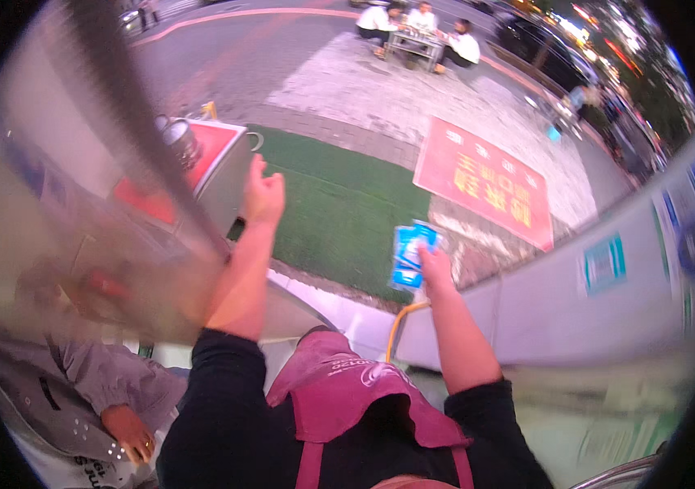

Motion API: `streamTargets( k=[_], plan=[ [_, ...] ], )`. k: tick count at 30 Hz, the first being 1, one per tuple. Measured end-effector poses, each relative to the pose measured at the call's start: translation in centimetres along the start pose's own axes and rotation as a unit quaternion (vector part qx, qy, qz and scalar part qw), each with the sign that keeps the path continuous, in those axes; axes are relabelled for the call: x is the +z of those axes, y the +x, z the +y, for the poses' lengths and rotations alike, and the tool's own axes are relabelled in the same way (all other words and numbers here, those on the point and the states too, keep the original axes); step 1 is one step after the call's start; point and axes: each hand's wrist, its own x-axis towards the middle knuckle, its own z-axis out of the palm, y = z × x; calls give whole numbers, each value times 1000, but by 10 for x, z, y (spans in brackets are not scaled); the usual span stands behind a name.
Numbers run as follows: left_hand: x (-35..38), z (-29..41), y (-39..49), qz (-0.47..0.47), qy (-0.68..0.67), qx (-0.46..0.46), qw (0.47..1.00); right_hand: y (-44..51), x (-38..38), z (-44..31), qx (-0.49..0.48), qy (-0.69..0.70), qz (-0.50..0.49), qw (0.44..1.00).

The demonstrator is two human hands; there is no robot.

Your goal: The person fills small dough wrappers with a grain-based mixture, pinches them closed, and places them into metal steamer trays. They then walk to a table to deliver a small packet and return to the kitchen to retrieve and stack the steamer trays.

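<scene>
My right hand [436, 266] is closed around several blue-and-white plastic packets [411, 253], held out in front of me. My left hand [264, 192] reaches forward with nothing in it, its fingers partly spread. It is just right of a red-topped cabinet [225, 153] that carries a metal pot [181, 143]. Below my arms hangs my magenta apron [347, 373], worn over black sleeves.
Green matting [335, 214] covers the ground outside, beside a red mat with writing [485, 180]. At the left, a blurred door edge [133, 116] stands near my left forearm; a person in grey [78, 391] is close by. People sit at a small table [415, 43] farther off.
</scene>
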Motion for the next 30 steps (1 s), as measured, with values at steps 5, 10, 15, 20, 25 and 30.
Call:
streamTargets(
  k=[5,10,15,20,25,30],
  plan=[
    [-110,-30,113,170,-51,70,982,195,-55,-33,9,175,45,984],
    [-95,-35,175,372,-40,35,927,300,-158,11,32,315,180,931],
    [64,-88,316,356,-39,-26,933,372,-200,44,106,370,350,854],
    [296,-145,467,175,-80,21,981,560,-201,60,71,459,462,755],
    [546,-232,560,1,-170,-146,975,842,-123,27,87,413,423,802],
    [682,-333,654,-65,-52,-274,958,1117,31,-120,103,449,257,850]
  ],
)
